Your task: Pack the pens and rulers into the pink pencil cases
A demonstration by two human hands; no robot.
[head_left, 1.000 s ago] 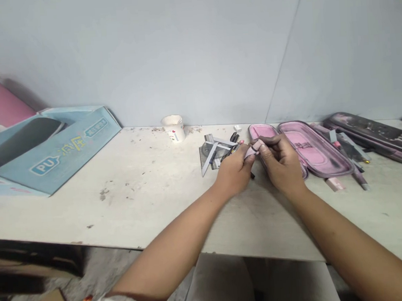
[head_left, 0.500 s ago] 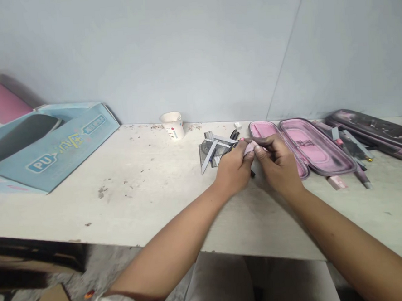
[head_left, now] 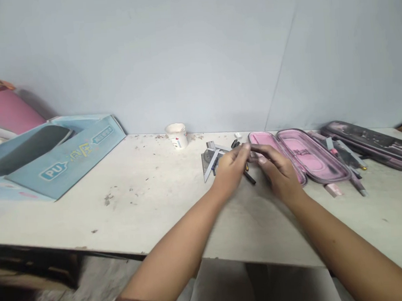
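Observation:
My left hand and my right hand meet over the table, with fingertips closed together. Between them is a small pale pink piece, mostly hidden by the fingers; its kind does not show clearly. Under and beside my left hand lie a clear set square, several rulers and dark pens. A black pen sticks out below the hands. Just right of my right hand, a pink pencil case lies unzipped and spread open, its elastic loops showing.
A second, dark pencil case lies at the right, with pens and rulers before it. A pink block eraser is near. A paper cup stands by the wall, a white scrap behind, a blue box at left.
The pale pink piece, plainer to see before, is now mostly covered by my fingers. My hands remain close together. The whole view has tilted slightly upward.

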